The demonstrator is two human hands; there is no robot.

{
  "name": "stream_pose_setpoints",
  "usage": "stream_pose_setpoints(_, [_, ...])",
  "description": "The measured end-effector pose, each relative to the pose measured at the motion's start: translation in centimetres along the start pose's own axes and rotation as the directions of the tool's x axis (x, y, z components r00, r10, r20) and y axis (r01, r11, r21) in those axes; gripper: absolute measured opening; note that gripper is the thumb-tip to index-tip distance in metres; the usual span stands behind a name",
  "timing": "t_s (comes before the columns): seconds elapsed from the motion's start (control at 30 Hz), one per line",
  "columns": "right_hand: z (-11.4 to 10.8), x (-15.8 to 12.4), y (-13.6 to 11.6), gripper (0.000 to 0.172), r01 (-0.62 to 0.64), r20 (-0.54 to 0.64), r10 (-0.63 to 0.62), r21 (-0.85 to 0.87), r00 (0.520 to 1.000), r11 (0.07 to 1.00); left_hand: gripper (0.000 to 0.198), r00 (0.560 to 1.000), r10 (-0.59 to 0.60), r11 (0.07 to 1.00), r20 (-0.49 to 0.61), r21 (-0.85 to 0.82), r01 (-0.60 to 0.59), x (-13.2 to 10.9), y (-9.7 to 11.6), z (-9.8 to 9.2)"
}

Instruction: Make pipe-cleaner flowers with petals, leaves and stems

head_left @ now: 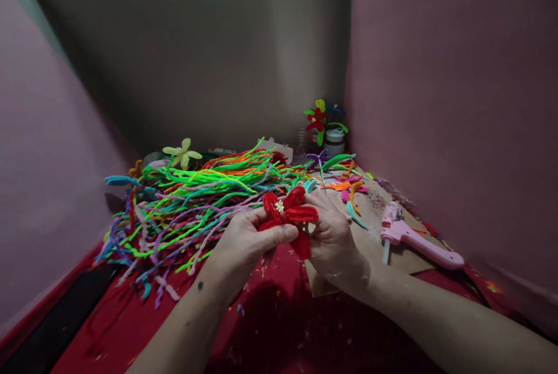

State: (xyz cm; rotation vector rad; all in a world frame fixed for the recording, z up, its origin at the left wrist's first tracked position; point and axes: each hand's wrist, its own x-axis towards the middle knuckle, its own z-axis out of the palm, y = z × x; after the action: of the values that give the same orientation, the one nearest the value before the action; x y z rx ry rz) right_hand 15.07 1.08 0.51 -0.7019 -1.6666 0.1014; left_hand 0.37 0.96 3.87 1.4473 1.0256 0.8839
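A red pipe-cleaner flower [300, 215] with pale yellow stamens at its middle is held up between both hands, over the near part of the table. My left hand [250, 237] pinches it from the left, the thumb lying across a lower petal. From the right, my right hand [333, 234] curls round behind the petals with its fingers closed; part of its grip is hidden by the flower. Just past the hands spreads a big heap of coloured pipe cleaners [204, 188], mostly green, purple and orange.
To the right, a pink hot glue gun [418, 240] rests on a cardboard sheet [375, 246]. Finished pipe-cleaner flowers [317, 120] stand by a lidded cup [335, 142] at the back. A pale yellow flower [183, 154] tops the heap. A black strip [61, 319] lies left on the red cloth [279, 327].
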Motion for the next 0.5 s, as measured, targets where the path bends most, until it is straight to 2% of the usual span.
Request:
stream_pose_setpoints(0.07, [0.1, 0.2, -0.1, 0.007, -0.141, -0.007, 0.143, 0.142, 0.990, 0.980, 0.028, 0.998, 0.054, 0.998, -0.010, -0.037, -0.055, -0.1, 0.3, -0.2])
stream_pose_setpoints(0.1, [0.1, 0.4, -0.2, 0.005, -0.239, -0.002, 0.247, 0.247, 0.969, 0.939, 0.029, 0.995, 0.095, 0.993, -0.025, -0.069, -0.097, -0.3, 0.4, -0.3])
stream_pose_setpoints(0.17, [0.1, 0.9, -0.3, 0.007, -0.427, 0.061, 0.456, 0.480, 0.888, 0.767, 0.031, 0.979, 0.179, 0.977, -0.102, -0.096, -0.189, -0.5, 0.5, -0.3])
stream_pose_setpoints(0.23, [0.1, 1.3, -0.4, 0.013, -0.534, 0.173, 0.579, 0.650, 0.797, 0.540, 0.030, 0.951, 0.250, 0.965, -0.182, -0.031, -0.260, -0.8, 0.3, 0.0])
stream_pose_setpoints(0.3, [0.1, 1.7, -0.3, 0.017, -0.564, 0.238, 0.635, 0.733, 0.735, 0.379, 0.033, 0.933, 0.324, 0.946, -0.156, 0.033, -0.323, -0.7, -0.4, 0.6])
stream_pose_setpoints(0.37, [0.2, 1.7, -0.1, 0.017, -0.565, 0.252, 0.675, 0.771, 0.694, 0.293, 0.049, 0.912, 0.401, 0.916, -0.088, 0.067, -0.396, -0.5, -1.3, 1.2])
stream_pose_setpoints(0.43, [0.4, 1.6, 0.0, 0.015, -0.575, 0.261, 0.704, 0.778, 0.660, 0.251, 0.058, 0.878, 0.458, 0.886, -0.138, 0.149, -0.439, -0.2, -2.2, 1.8])
stream_pose_setpoints(0.5, [0.6, 1.4, 0.1, 0.013, -0.587, 0.273, 0.710, 0.773, 0.649, 0.239, 0.047, 0.853, 0.471, 0.874, -0.227, 0.250, -0.416, 0.0, -2.9, 2.2])
